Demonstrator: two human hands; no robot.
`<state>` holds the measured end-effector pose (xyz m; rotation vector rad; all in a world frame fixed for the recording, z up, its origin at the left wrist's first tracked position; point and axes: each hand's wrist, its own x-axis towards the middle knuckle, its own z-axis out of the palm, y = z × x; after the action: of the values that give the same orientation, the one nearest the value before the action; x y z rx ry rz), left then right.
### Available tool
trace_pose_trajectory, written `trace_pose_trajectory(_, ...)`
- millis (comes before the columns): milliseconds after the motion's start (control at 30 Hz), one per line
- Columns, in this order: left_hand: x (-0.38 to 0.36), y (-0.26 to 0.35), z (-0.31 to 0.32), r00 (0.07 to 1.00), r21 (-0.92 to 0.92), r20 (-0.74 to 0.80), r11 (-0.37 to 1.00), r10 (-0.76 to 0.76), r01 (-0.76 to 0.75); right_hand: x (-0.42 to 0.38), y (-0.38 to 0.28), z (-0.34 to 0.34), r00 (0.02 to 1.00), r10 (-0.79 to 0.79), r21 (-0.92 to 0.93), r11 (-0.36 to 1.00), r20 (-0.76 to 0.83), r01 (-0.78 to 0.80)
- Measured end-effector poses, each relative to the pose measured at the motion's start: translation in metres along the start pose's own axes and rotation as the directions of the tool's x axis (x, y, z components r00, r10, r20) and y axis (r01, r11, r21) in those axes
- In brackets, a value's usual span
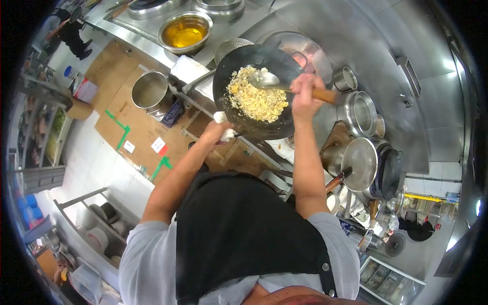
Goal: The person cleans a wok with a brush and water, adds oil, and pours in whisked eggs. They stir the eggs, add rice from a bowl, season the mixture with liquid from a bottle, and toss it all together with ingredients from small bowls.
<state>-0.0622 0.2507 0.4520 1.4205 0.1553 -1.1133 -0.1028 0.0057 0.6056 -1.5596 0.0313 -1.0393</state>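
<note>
My left hand (216, 133) clamps a white cloth (223, 118) at the edge of the wok (259, 131); my right hand (306, 94) is closed around the ladle (263, 80), at the rice (264, 104) inside. Cloth slippage could tip the wok; overlong strokes could spill rice.

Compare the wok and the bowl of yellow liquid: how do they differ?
The wok is dark and wider; the bowl is shiny and smaller. The wok holds loose, pale food; the bowl holds yellow liquid. The left hand grips the wok; the bowl sits on the counter. Both are round and open.
</note>
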Motion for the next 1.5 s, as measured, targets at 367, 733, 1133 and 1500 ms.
trace_pose_trajectory(367,-0.004,0.003,-0.002,0.999,-0.009,0.05,1.0,0.003,-0.002,0.012,0.003,-0.004,1.0,0.002,-0.168,0.986,0.0,-0.002)
trace_pose_trajectory(733,-0.003,0.001,-0.002,0.999,0.03,0.023,0.999,0.024,-0.025,0.005,-0.037,-0.004,0.999,-0.046,0.028,0.999,-0.012,0.047)
trace_pose_trajectory(1133,0.0,0.0,0.003,1.0,0.022,-0.011,1.0,0.005,-0.005,-0.003,-0.003,-0.017,0.99,0.004,-0.333,0.942,0.143,0.045)
trace_pose_trajectory(1500,0.006,0.003,-0.002,0.999,0.045,0.019,0.999,0.029,-0.03,0.008,-0.013,-0.006,0.983,0.085,-0.193,0.98,0.163,-0.052)
